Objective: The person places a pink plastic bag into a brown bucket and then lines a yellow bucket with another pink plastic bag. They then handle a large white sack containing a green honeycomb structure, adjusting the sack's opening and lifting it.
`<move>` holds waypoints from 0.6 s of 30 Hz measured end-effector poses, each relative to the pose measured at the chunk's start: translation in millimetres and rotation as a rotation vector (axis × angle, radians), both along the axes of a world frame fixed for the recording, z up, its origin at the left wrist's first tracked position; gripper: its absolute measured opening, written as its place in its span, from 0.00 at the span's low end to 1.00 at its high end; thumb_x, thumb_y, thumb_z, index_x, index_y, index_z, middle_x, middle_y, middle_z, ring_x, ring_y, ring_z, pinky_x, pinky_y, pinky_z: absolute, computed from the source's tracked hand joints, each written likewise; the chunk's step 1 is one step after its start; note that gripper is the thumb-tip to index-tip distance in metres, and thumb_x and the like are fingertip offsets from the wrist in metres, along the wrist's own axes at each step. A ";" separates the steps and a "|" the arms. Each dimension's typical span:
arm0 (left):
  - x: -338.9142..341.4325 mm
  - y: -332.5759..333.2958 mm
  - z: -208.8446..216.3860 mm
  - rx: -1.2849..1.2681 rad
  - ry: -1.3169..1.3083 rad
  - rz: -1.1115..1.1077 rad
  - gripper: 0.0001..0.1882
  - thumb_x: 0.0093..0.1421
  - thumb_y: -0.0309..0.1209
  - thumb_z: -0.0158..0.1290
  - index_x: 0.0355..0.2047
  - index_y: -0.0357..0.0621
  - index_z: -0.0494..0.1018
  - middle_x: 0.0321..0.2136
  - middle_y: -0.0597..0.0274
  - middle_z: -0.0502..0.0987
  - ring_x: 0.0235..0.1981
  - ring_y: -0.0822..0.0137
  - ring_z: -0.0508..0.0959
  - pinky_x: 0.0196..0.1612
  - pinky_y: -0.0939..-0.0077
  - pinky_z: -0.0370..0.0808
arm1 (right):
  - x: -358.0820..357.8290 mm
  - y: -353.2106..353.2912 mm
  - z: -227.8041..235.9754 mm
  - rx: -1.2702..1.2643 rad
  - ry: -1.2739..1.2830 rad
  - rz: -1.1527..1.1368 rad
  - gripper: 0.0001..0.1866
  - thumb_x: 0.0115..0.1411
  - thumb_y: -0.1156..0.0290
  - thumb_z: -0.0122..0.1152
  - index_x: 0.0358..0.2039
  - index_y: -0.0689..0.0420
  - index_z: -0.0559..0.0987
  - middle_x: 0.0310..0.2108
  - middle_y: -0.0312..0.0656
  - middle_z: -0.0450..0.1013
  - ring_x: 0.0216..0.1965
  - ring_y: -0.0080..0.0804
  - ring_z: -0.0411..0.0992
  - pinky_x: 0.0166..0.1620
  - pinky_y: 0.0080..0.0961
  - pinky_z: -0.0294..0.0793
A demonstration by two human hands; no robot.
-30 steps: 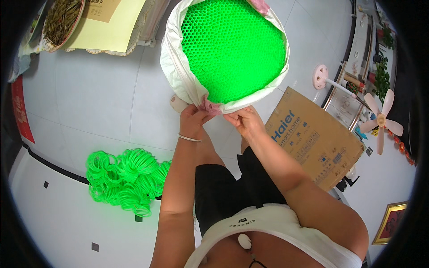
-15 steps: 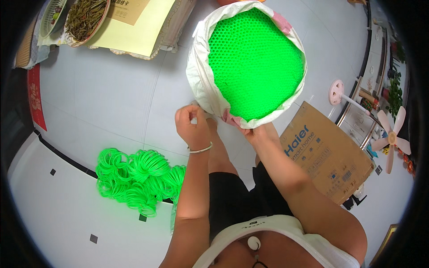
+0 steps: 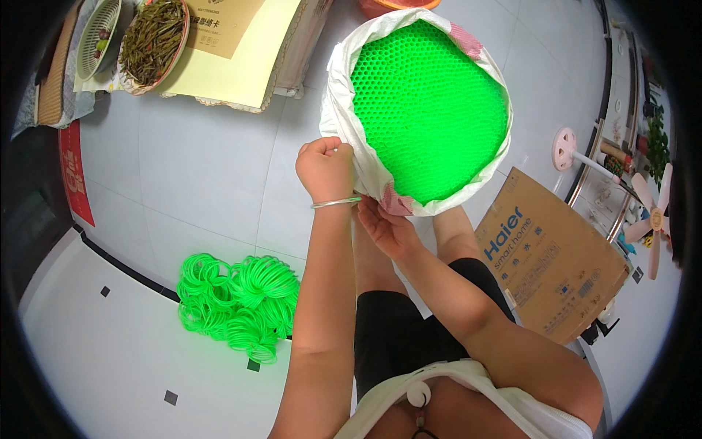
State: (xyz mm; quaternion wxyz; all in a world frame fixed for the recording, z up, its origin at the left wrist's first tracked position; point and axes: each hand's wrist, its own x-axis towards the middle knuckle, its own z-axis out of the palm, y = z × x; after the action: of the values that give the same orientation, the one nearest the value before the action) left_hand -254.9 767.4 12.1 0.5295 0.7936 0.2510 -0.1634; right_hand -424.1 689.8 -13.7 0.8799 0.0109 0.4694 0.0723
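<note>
A white woven sack [image 3: 340, 110] with red-striped patches stands before me, its rim folded outward. Bright green honeycomb-like mesh [image 3: 431, 110] fills its round mouth. My left hand [image 3: 325, 170], a bangle on its wrist, is closed on the sack's left side, fingers pinching the white cloth. At the near edge, below a striped patch, my right hand [image 3: 389, 230] is turned partly palm up, its curled fingers on the cloth; the rim hides some fingertips. To the left, on the floor, lies a heap of bright green coiled rings [image 3: 245, 300].
A large cardboard box [image 3: 552, 256] lies at the right, near a pink fan [image 3: 657, 218]. At the far left, a table with a yellow cover [image 3: 252, 77] bears a plate of brown-green strips [image 3: 153, 44] and a basket [image 3: 97, 36]. An orange basin [image 3: 398, 6] sits beyond the sack.
My left hand has moved up from beside the sack and closed on its left side. My right hand has shifted left along the near rim. The whole view has shifted slightly.
</note>
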 end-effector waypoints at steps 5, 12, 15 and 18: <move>8.4 12.8 27.7 -0.410 0.231 0.103 0.06 0.49 0.22 0.54 0.30 0.35 0.76 0.24 0.66 0.75 0.26 0.76 0.71 0.29 0.79 0.69 | 13.4 8.5 10.9 0.023 -0.072 -0.025 0.20 0.63 0.73 0.53 0.55 0.60 0.66 0.54 0.47 0.68 0.54 0.40 0.68 0.58 0.38 0.69; 24.2 21.9 29.7 -0.531 0.320 -0.031 0.03 0.54 0.24 0.51 0.28 0.38 0.74 0.22 0.70 0.72 0.24 0.79 0.67 0.27 0.83 0.64 | 30.2 28.2 8.0 0.090 -0.120 -0.156 0.21 0.63 0.68 0.54 0.55 0.59 0.66 0.56 0.46 0.67 0.58 0.38 0.65 0.60 0.38 0.66; 23.9 28.1 23.3 -0.657 0.352 0.017 0.03 0.54 0.25 0.52 0.27 0.38 0.73 0.21 0.71 0.70 0.23 0.79 0.65 0.27 0.84 0.62 | 45.5 36.8 17.8 0.069 -0.125 -0.186 0.20 0.63 0.67 0.52 0.55 0.59 0.67 0.56 0.46 0.66 0.59 0.39 0.63 0.63 0.40 0.61; 19.7 35.1 7.2 -0.834 0.389 0.127 0.03 0.55 0.25 0.53 0.28 0.38 0.73 0.20 0.71 0.69 0.21 0.79 0.63 0.27 0.84 0.61 | 63.6 39.0 29.9 0.043 -0.024 -0.196 0.20 0.63 0.69 0.50 0.54 0.60 0.67 0.57 0.47 0.65 0.60 0.40 0.61 0.63 0.40 0.60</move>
State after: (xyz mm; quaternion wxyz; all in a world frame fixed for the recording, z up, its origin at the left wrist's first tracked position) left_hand -235.1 802.5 19.3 0.7554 0.4507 0.3069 -0.3634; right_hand -360.5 728.8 16.2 0.8878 0.0751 0.4540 -0.0039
